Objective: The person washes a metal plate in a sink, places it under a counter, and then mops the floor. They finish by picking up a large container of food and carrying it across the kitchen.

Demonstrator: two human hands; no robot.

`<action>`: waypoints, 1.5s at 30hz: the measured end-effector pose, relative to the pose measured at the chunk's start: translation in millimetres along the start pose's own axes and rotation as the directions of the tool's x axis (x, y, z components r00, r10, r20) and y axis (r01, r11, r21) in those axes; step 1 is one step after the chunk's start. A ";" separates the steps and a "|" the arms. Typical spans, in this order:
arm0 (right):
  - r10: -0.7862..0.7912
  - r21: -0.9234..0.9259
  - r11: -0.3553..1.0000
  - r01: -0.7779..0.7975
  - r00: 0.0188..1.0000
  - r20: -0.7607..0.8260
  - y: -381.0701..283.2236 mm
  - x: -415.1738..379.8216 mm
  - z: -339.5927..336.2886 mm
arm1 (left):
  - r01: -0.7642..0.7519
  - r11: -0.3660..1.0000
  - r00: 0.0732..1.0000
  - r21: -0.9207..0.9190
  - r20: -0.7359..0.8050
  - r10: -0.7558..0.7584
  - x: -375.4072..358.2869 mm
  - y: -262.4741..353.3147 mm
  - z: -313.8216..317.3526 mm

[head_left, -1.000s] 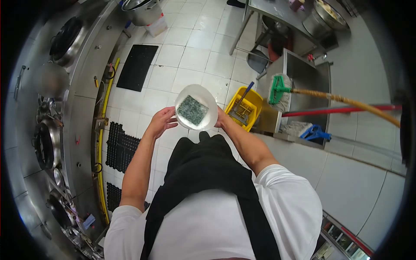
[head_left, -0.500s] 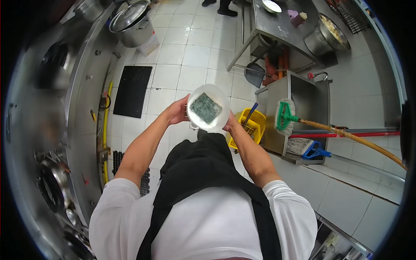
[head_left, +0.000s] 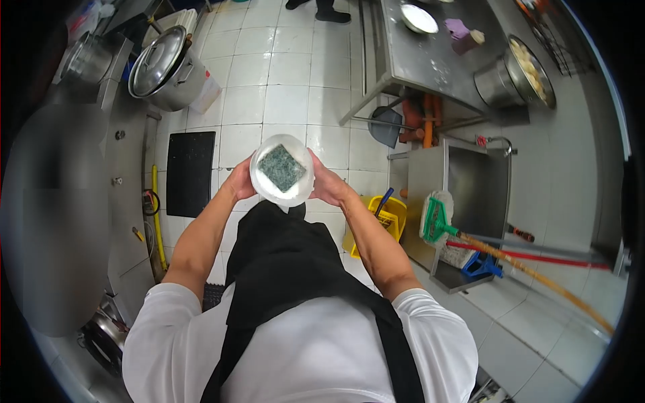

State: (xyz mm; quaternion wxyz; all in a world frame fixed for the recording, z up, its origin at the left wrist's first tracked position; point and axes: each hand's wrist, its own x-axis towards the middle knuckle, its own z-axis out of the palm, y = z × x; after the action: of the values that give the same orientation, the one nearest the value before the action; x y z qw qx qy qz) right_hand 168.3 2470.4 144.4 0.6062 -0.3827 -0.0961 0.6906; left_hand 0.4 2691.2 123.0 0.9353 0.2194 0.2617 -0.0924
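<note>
In front of my chest I hold a white bowl [head_left: 269,193] with a green scouring pad [head_left: 281,168] lying flat inside it. My left hand [head_left: 239,181] grips the bowl's left rim. My right hand [head_left: 327,184] grips the right rim, fingers curled around the edge. I wear a white shirt and a black apron [head_left: 295,269], which fills the lower part of the view.
Steel cooking range [head_left: 127,181] runs along the left with a lidded pot [head_left: 161,67]. Black floor mat [head_left: 189,171], yellow mop bucket [head_left: 393,218], green mop [head_left: 437,218], low steel sink [head_left: 470,181] and steel table [head_left: 430,54] lie ahead and right. Another person's feet [head_left: 316,10] stand at the top.
The view has swung over the tiled floor; the bowl stays in both hands and has shifted left in the picture, now closer to the black mat. The pad still lies in it.
</note>
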 end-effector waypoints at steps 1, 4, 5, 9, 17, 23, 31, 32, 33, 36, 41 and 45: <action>-0.015 -0.008 1.000 0.015 1.000 0.018 -14.9 7.3 3.8 | 0.000 1.000 1.000 -0.030 -0.013 -0.001 12.2 11.2 -12.0; 0.120 -0.153 0.979 -0.132 0.989 -0.087 -48.8 41.2 0.8 | 0.014 0.995 1.000 0.094 -0.015 -0.012 54.2 45.7 -40.2; 0.124 -0.062 0.989 -0.131 0.986 -0.109 -53.4 54.5 -5.5 | 0.092 0.989 0.996 0.114 0.005 -0.093 64.9 60.4 -45.3; 0.077 -0.176 0.967 -0.183 0.872 -0.483 -49.8 115.7 -35.8 | 0.277 0.941 0.949 0.196 -0.209 -0.236 112.9 95.2 -54.6; -0.016 -0.450 0.802 -0.394 0.738 -0.675 28.9 237.0 -245.5 | 0.361 0.919 0.908 0.158 -0.284 -0.308 306.0 103.4 -166.6; -0.101 -0.626 0.670 -0.398 0.787 -0.609 65.6 329.6 -418.8 | 0.363 0.910 0.859 0.200 -0.451 -0.243 466.5 71.4 -252.4; -0.025 -0.414 0.793 -0.447 0.656 -0.755 107.1 394.3 -573.3 | 0.393 0.876 0.815 0.281 -0.546 -0.191 630.9 23.0 -339.0; -0.014 -0.356 0.830 -0.429 0.622 -0.783 118.8 400.6 -594.8 | 0.378 0.880 0.827 0.286 -0.532 -0.182 641.7 24.2 -342.3; 0.001 -0.296 0.865 -0.406 0.590 -0.808 127.8 407.6 -613.3 | 0.364 0.885 0.836 0.291 -0.520 -0.173 650.0 27.1 -344.2; 0.087 -0.007 0.981 -0.192 0.475 -0.875 107.5 421.9 -601.7 | 0.387 0.860 0.835 0.331 -0.521 -0.176 654.4 49.5 -330.5; 0.076 0.088 0.994 0.057 0.182 -0.980 88.9 452.2 -613.1 | 0.457 0.757 0.819 0.467 -0.554 -0.153 631.2 95.6 -361.8; 0.212 0.183 0.922 0.342 -0.050 -0.976 60.5 478.5 -626.3 | 0.411 0.772 0.777 0.485 -0.629 -0.019 561.1 139.1 -409.2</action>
State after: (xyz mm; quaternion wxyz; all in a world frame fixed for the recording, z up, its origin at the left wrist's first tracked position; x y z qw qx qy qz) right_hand 539.3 2683.9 -520.2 0.5780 -0.6317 0.4881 0.1695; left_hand 331.5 2969.6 -437.8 0.6691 0.4871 0.5206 -0.2096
